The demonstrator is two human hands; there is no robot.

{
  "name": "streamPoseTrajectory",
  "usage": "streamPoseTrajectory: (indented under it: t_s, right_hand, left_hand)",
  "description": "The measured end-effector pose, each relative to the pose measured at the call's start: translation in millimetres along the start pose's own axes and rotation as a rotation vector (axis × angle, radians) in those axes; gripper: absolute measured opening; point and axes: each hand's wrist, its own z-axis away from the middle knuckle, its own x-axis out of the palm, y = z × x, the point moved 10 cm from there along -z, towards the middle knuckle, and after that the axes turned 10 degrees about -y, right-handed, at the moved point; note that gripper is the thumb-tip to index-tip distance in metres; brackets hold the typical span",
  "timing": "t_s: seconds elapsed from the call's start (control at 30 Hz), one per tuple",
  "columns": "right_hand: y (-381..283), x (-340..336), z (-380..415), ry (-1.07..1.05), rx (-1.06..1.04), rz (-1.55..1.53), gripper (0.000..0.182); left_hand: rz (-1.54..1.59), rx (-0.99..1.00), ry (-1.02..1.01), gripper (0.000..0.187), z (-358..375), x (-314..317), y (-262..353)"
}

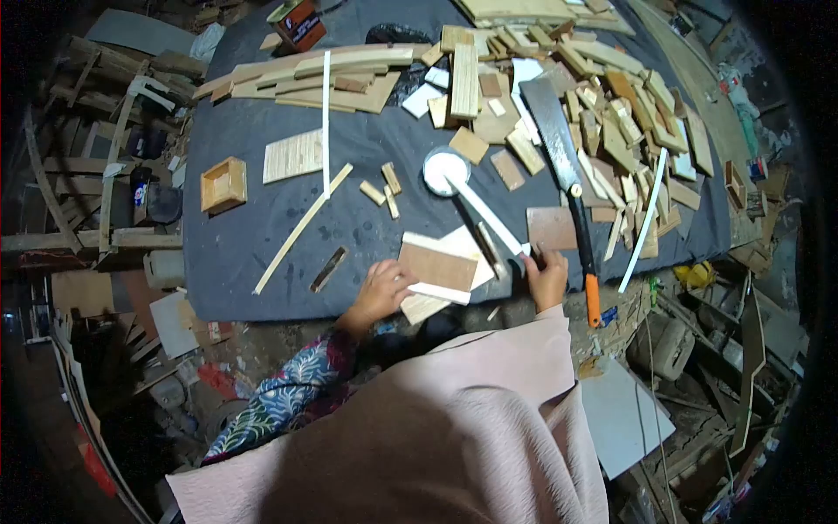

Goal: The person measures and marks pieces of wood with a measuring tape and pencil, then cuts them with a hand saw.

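My left hand (384, 290) is closed on the left end of a small brown board (438, 266) with pale strips along its long edges. Under the board lie pale wooden pieces (423, 307). My right hand (547, 278) pinches the near end of a long white stick (489, 217). The far end of this stick rests in a round tub of white paste (446, 171). Between the board and the stick lies a thin dark-edged tool or piece (489, 249) that I cannot make out clearly.
A handsaw (552, 131) with an orange-tipped handle lies right of my right hand. Many wood offcuts (620, 131) are heaped at the back right. On the left are a small wooden box (223, 185) and a slatted panel (293, 156). A tin (298, 26) stands at the back.
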Motion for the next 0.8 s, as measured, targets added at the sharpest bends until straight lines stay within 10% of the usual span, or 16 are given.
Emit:
streamPoseTrajectory:
  t_s: [0.17,0.33,0.7,0.8]
  right_hand:
    - [-15,-10,-126,0.096,-0.05,-0.281,0.013]
    - [-31,22,-237,0.078,-0.146,0.206,0.022]
    - [13,68,-284,-0.129,0.007,0.331,0.027]
    - [64,84,-274,-0.253,0.274,-0.637,0.019]
  left_hand:
    - [0.018,0.018,-0.022,0.018,-1,5,-3]
    - [-0.003,0.027,-0.012,0.018,-2,5,-3]
    - [-0.164,-0.014,0.177,0.016,2,0,12]
    - [-0.06,-0.025,0.088,0.018,-1,2,8]
